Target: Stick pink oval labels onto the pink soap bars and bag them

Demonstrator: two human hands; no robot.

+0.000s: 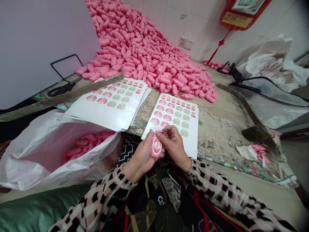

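Note:
A small pink bottle-shaped piece (156, 149) with an oval pink-and-white sticker on its front is cradled in my left hand (141, 155), fingers closed around it. My right hand (175, 144) is closed at its upper end, the thumb pressing near the sticker's top edge. A tiny multicoloured item shows by the right fingertips, too small to make out. Just beyond both hands lies a sheet of stickers (193, 141), with rows of pink ovals, green ovals and small red-and-pink labels. Its lower left part is hidden by my hands.
A large heap of plain pink pieces (135, 48) fills the table's back. Left are a stack of sticker sheets (113, 117), black-handled scissors (61, 88) and a long worn strip (60, 95). A white bag (94, 175) holds stickered pieces. Clear plastic bags (272, 103) stand right.

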